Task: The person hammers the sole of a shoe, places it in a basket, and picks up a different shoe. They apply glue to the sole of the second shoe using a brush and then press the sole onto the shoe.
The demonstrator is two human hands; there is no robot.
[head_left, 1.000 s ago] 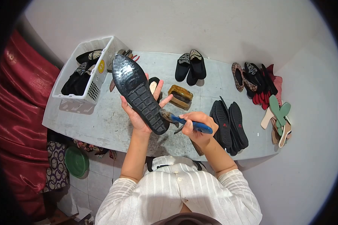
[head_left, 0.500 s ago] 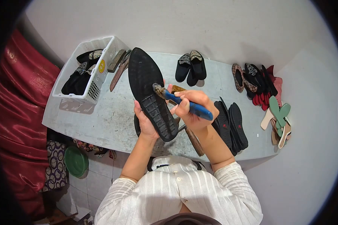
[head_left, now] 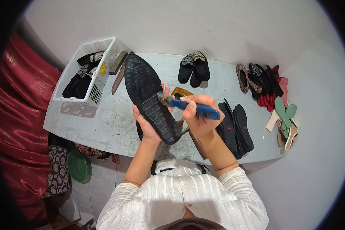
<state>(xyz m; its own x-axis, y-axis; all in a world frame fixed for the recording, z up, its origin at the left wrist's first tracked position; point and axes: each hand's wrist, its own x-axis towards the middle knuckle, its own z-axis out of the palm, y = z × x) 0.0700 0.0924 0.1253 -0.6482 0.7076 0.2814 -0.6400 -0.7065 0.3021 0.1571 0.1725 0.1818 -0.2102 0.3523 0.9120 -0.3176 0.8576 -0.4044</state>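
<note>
A black shoe sole [head_left: 143,82] is tilted over the table, its pointed end up and to the left. The gridded heel part faces me and the front part looks shiny. My left hand [head_left: 147,126] holds it from beneath, with the thumb on the left edge and fingertips showing past the right edge. My right hand [head_left: 202,113] is closed round the blue handle of a brush [head_left: 180,104]. The bristles touch the sole near its middle, at the upper end of the grid. Behind the brush lies a yellowish tray [head_left: 181,91], partly covered by my right hand.
A white basket [head_left: 97,90] with black shoes stands at the left of the table [head_left: 103,132]. Black shoes [head_left: 194,71] are at the back. Black soles [head_left: 241,130] lie to the right, with patterned shoes [head_left: 242,78] and green insoles [head_left: 283,115] beyond. Tools [head_left: 119,78] lie beside the basket.
The sole has tilted and its tip has shifted left and slightly down. Its surface looks shinier. The brush has turned a little flatter, its bristles slightly lower and to the right.
</note>
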